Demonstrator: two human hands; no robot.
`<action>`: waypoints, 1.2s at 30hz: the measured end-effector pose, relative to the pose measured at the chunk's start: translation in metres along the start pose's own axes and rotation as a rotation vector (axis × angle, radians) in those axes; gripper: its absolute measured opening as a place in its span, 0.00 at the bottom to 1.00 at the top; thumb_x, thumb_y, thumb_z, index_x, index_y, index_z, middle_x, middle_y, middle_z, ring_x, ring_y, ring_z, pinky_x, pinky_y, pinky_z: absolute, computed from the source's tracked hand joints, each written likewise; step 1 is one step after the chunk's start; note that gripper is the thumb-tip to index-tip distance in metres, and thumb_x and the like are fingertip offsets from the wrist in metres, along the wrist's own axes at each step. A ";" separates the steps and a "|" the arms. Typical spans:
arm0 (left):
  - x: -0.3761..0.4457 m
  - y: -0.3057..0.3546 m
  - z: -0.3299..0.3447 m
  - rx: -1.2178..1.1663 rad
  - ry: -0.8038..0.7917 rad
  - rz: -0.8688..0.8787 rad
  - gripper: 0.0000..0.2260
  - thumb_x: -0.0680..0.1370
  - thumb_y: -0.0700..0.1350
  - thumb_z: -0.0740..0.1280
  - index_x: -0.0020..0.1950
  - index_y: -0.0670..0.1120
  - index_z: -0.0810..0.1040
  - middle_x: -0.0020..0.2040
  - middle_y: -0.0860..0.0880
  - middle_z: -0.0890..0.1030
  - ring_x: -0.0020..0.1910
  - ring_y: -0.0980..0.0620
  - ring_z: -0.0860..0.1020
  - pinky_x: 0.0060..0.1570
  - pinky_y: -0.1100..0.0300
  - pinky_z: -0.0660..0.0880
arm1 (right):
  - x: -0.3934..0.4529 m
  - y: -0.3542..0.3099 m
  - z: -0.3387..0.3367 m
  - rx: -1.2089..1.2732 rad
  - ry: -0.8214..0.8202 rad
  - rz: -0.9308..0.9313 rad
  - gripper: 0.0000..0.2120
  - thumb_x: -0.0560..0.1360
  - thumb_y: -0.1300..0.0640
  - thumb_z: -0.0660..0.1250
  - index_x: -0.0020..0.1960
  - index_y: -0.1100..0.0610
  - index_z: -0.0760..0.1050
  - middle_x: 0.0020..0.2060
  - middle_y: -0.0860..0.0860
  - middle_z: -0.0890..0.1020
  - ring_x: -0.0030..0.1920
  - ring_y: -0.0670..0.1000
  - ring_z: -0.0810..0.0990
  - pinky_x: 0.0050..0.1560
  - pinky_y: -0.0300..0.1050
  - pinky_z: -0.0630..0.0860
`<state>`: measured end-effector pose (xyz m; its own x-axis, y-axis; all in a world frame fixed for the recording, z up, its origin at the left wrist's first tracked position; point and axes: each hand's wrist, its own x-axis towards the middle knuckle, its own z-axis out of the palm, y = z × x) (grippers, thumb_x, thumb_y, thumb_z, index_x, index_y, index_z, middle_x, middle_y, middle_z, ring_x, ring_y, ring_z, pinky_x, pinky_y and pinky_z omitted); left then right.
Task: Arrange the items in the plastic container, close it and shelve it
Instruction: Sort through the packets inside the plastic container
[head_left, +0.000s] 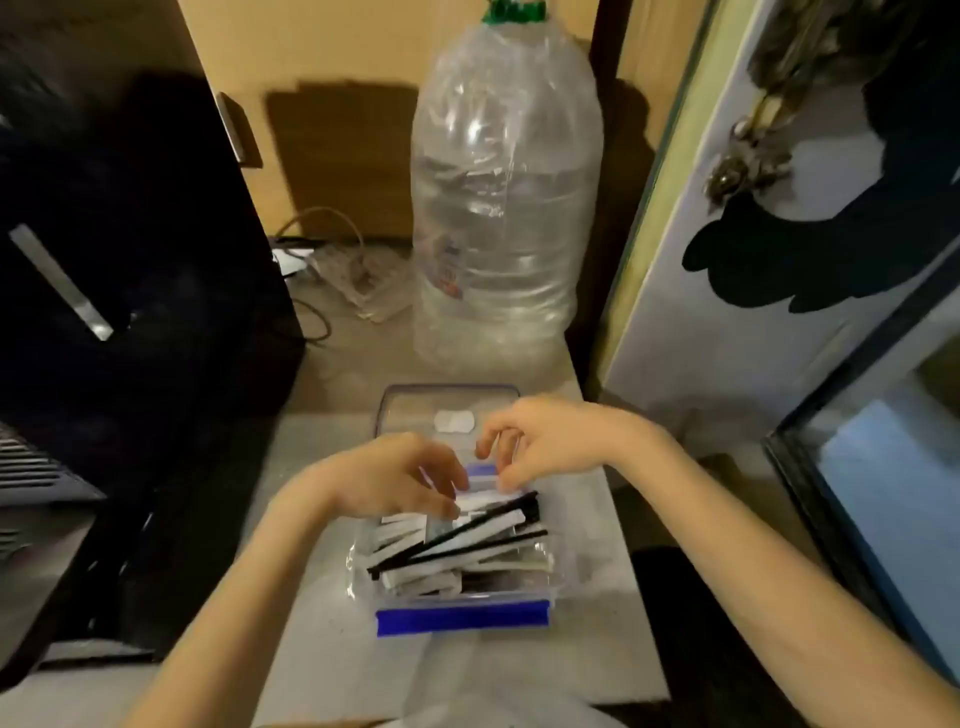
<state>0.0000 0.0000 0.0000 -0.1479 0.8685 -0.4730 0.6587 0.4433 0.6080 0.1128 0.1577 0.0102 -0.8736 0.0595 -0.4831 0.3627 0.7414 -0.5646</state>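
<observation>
Clear plastic container (462, 597) of white packets (415, 574), both hands' curled fingers (447, 470) over its far end, grip unclear

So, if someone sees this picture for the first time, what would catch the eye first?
Probably the big clear plastic bottle with a green cap, standing upright at the back of the counter. Next, the two bare hands, left hand and right hand, reaching into the open plastic container in front of it, which has a blue clip on its near edge and holds white packets and black sticks.
</observation>
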 end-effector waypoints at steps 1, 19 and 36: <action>0.002 -0.005 0.010 -0.007 -0.011 -0.011 0.11 0.74 0.45 0.68 0.56 0.49 0.77 0.53 0.52 0.79 0.48 0.60 0.77 0.51 0.66 0.74 | 0.002 0.004 0.010 0.012 -0.022 0.021 0.18 0.71 0.58 0.71 0.60 0.56 0.73 0.48 0.52 0.82 0.46 0.51 0.81 0.52 0.49 0.77; 0.022 -0.045 0.095 0.097 0.446 -0.134 0.15 0.72 0.38 0.67 0.59 0.45 0.77 0.56 0.45 0.78 0.54 0.48 0.75 0.52 0.62 0.70 | 0.021 0.038 0.104 -0.074 0.288 0.024 0.19 0.74 0.61 0.66 0.65 0.54 0.69 0.62 0.50 0.72 0.53 0.47 0.76 0.53 0.40 0.75; 0.035 -0.048 0.090 0.218 0.336 -0.090 0.07 0.75 0.43 0.65 0.51 0.46 0.80 0.48 0.47 0.83 0.43 0.52 0.79 0.47 0.60 0.78 | 0.034 0.038 0.110 -0.463 0.326 -0.045 0.11 0.75 0.61 0.65 0.57 0.58 0.74 0.54 0.54 0.77 0.51 0.53 0.78 0.51 0.49 0.79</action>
<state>0.0293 -0.0112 -0.1032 -0.4208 0.8686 -0.2617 0.7677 0.4947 0.4073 0.1330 0.1146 -0.1014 -0.9665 0.1701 -0.1921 0.2069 0.9595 -0.1915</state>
